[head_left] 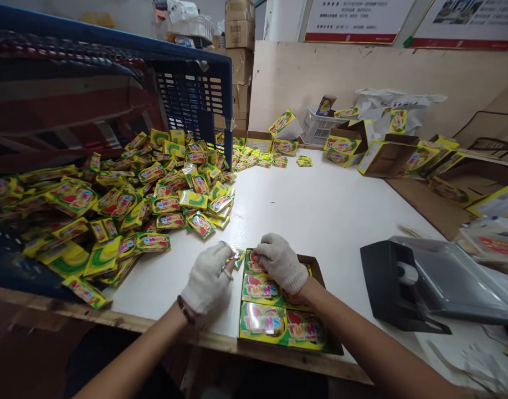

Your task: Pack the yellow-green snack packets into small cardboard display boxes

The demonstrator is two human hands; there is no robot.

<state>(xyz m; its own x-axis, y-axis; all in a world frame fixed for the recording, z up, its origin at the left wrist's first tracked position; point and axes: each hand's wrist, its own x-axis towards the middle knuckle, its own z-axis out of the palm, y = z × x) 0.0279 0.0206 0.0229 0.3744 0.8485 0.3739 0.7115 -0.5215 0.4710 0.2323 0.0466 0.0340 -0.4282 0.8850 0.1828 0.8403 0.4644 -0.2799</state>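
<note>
My left hand [208, 277], in a white knitted glove, is closed just left of an open carton [334, 341]. Its fingertips grip a small yellow-green packet [239, 258], partly hidden by the glove. My right hand [281, 261], gloved the same way, reaches over the carton's far part. Its bent fingers are on a packet [250, 262] at the far left corner and hide part of it. Several TWINS packets [262, 320] lie flat in rows inside the carton, faces up. My right hand and forearm cover some of them.
A heap of loose packets [166, 205] spills from a blue crate [195, 88] at left. Yellow cartons [386, 158] and a white basket [316, 130] stand along the back. At right are a black tape dispenser [397, 282] and clear plastic sheets [453, 277]. The wooden table edge [154, 327] is nearest me.
</note>
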